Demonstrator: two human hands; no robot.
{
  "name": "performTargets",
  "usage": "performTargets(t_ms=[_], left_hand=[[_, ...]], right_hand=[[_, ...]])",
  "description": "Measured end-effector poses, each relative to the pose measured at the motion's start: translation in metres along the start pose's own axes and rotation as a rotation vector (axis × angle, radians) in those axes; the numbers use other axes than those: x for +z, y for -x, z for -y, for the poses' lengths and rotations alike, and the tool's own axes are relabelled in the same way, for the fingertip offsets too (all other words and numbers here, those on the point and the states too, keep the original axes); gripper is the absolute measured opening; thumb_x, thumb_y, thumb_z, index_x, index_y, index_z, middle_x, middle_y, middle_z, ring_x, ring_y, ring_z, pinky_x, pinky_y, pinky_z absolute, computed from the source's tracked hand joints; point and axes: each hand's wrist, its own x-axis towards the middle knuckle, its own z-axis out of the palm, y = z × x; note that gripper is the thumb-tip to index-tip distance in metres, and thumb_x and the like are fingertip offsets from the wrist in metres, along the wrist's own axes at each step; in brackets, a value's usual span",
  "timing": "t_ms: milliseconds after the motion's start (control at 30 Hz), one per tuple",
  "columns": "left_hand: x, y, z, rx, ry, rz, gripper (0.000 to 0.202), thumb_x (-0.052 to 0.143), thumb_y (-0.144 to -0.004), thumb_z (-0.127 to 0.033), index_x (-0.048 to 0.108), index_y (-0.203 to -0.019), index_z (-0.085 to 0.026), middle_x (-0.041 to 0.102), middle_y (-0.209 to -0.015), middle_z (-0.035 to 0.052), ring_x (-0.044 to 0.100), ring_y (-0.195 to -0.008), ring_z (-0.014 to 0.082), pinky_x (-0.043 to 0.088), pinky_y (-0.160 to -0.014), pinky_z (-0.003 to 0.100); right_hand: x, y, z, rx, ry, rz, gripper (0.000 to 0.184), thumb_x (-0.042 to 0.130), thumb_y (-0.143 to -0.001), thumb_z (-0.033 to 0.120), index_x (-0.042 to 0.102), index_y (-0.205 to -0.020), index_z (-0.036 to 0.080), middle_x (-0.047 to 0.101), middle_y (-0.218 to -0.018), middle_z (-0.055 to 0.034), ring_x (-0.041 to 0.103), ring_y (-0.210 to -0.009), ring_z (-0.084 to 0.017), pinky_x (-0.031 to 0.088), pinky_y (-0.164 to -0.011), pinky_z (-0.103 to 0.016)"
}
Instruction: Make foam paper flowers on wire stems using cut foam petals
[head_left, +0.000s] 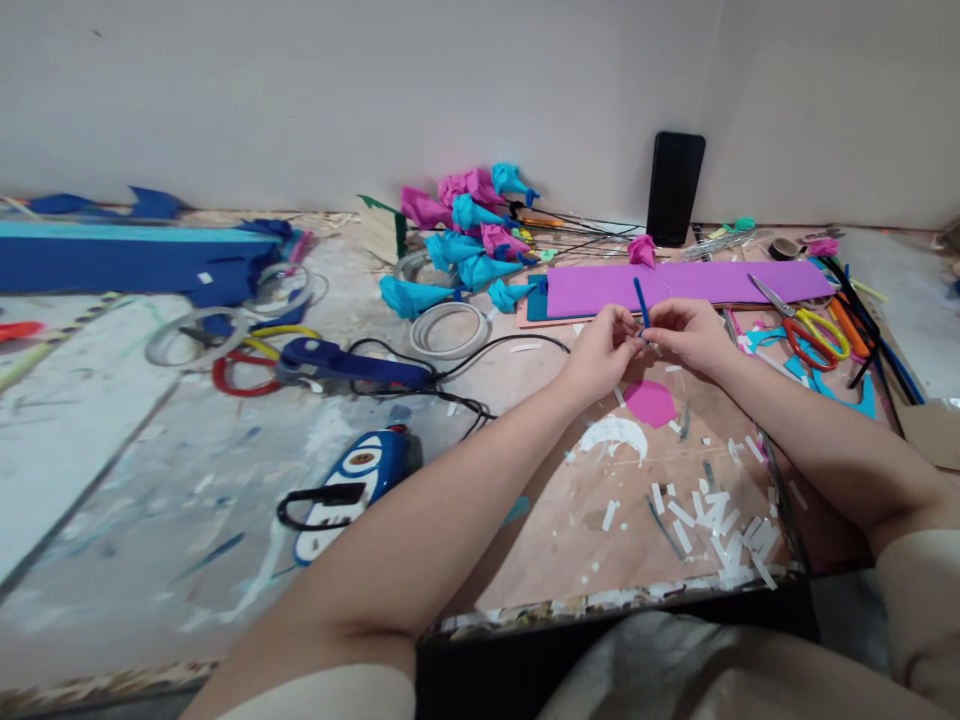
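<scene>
My left hand (600,352) and my right hand (691,332) meet over the work board, fingertips pinched together on a thin blue pipe cleaner (641,300) that sticks upward between them. Just below the hands lies a pink paper cut-out (649,402). Behind them sits a long purple foam sheet (675,284). A pile of blue and pink paper flowers (469,235) lies further back left.
Scissors with yellow and red handles (814,330) lie right of the hands among pipe cleaners (862,325). Tape rolls (448,330), a blue glue gun (341,362) with its black cord and a blue-white tool (352,485) lie left. A black phone (673,188) leans on the wall. White paper scraps (720,535) litter the board.
</scene>
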Motion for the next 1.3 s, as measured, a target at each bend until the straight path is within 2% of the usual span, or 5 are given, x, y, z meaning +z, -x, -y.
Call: performTargets(t_ms=[200, 433, 833, 1100, 1300], left_hand=[[0.000, 0.000, 0.002, 0.046, -0.164, -0.001, 0.021, 0.064, -0.082, -0.011, 0.049, -0.090, -0.021, 0.060, -0.079, -0.0031, 0.061, -0.070, 0.0128, 0.047, -0.066, 0.026], [0.002, 0.004, -0.006, 0.056, -0.177, -0.023, 0.030, 0.077, -0.077, -0.023, 0.053, -0.095, -0.020, 0.065, -0.081, -0.0028, 0.065, -0.068, 0.0120, 0.050, -0.063, 0.023], [0.002, 0.002, -0.010, 0.041, -0.046, -0.123, 0.017, 0.073, -0.078, -0.028, 0.062, -0.086, -0.018, 0.068, -0.074, -0.0013, 0.065, -0.066, 0.0124, 0.049, -0.062, 0.023], [0.001, 0.004, -0.011, 0.123, -0.141, -0.179, 0.011, 0.071, -0.080, -0.024, 0.066, -0.087, -0.018, 0.072, -0.076, -0.0009, 0.070, -0.069, 0.0130, 0.055, -0.068, 0.024], [-0.001, 0.004, -0.010, 0.144, -0.188, -0.147, 0.013, 0.071, -0.083, -0.026, 0.072, -0.093, -0.017, 0.078, -0.085, 0.0032, 0.074, -0.077, 0.0167, 0.059, -0.075, 0.028]], right_hand=[[0.001, 0.003, 0.002, 0.008, 0.080, 0.028, 0.025, 0.080, -0.075, 0.036, 0.063, -0.075, 0.017, 0.052, -0.056, 0.0071, 0.042, -0.047, -0.007, 0.030, -0.047, -0.022], [-0.002, -0.005, -0.001, 0.019, -0.121, -0.053, 0.033, 0.088, -0.065, 0.035, 0.066, -0.081, 0.017, 0.068, -0.074, 0.0013, 0.063, -0.064, -0.013, 0.051, -0.061, -0.026], [-0.005, -0.006, 0.000, 0.122, -0.262, -0.013, 0.043, 0.095, -0.061, 0.038, 0.063, -0.081, 0.016, 0.070, -0.065, 0.0000, 0.064, -0.057, -0.012, 0.050, -0.053, -0.021], [-0.005, -0.004, -0.001, 0.158, -0.278, 0.021, 0.037, 0.093, -0.063, 0.035, 0.069, -0.085, 0.016, 0.072, -0.064, -0.0007, 0.060, -0.047, -0.010, 0.041, -0.042, -0.019], [-0.005, -0.004, -0.002, 0.083, -0.227, -0.015, 0.032, 0.094, -0.063, 0.033, 0.073, -0.080, 0.016, 0.074, -0.066, -0.0015, 0.068, -0.058, -0.013, 0.052, -0.055, -0.022]])
